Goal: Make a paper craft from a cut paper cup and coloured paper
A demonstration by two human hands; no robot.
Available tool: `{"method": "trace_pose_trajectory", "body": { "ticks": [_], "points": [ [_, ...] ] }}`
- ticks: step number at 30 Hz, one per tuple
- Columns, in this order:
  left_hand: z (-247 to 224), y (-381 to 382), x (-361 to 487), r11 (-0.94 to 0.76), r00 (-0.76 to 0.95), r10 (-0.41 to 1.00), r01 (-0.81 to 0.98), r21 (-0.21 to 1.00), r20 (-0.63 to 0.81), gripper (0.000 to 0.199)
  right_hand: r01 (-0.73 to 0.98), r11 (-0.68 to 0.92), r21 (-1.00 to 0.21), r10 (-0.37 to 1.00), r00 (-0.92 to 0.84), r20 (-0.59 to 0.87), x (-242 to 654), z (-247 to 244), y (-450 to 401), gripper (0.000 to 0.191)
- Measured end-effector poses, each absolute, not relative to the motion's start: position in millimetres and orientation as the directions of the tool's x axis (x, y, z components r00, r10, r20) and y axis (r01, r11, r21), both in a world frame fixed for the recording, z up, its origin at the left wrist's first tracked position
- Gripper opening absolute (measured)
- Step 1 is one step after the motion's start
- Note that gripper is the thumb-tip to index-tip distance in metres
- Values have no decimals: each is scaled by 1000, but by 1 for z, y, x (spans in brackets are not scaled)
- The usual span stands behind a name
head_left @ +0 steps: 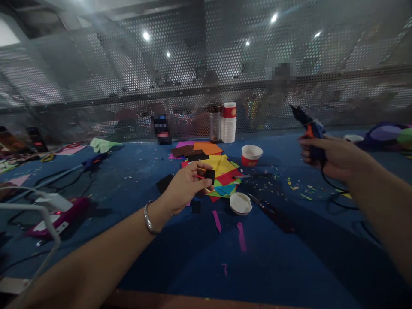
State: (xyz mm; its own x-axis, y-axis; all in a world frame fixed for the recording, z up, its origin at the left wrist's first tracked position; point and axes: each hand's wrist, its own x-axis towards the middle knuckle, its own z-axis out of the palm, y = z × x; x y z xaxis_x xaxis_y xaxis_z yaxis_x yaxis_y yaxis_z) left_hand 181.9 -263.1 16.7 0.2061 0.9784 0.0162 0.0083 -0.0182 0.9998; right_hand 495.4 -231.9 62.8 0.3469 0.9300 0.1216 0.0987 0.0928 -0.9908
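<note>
My left hand [185, 186] pinches a small black piece of paper [210, 176] between thumb and fingers, above the stack of coloured paper [222, 165]. A bit of red shows between those fingers; I cannot make out what it is. My right hand [331, 154], raised at the right, grips a blue and orange glue gun [310, 126] with its dark nozzle pointing up and left. Its cord [336, 182] hangs down to the table. In front of the stack lie a cut white paper cup base [240, 203], scissors [270, 212] and purple paper strips [241, 237].
A red and white paper cup [251, 155] stands behind the scissors. Farther back are a stack of cups [229, 122] and a clear bottle [215, 123]. Paper scraps [299, 187] litter the right. A pink power strip [61, 218] with cables lies left, near another glue gun [95, 161].
</note>
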Motion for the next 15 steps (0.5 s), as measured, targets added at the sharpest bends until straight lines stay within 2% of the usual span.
{"method": "trace_pose_trajectory", "body": {
  "ticks": [3,7,12,15],
  "points": [
    [17,-263,181,-18,207,978,1,1000,18,30,-29,7,-1000,953,302,-2,492,69,-237,12],
    [17,-263,180,-24,223,975,19,1000,19,33,-108,-11,-994,976,214,-34,487,74,-242,18],
    [17,-263,180,-42,230,972,7,999,39,34,-116,-13,-993,997,77,-22,475,71,-246,13],
    [16,-263,180,-65,211,975,-10,998,66,35,-53,8,-999,1000,-24,9,464,68,-251,14]
  ]
}}
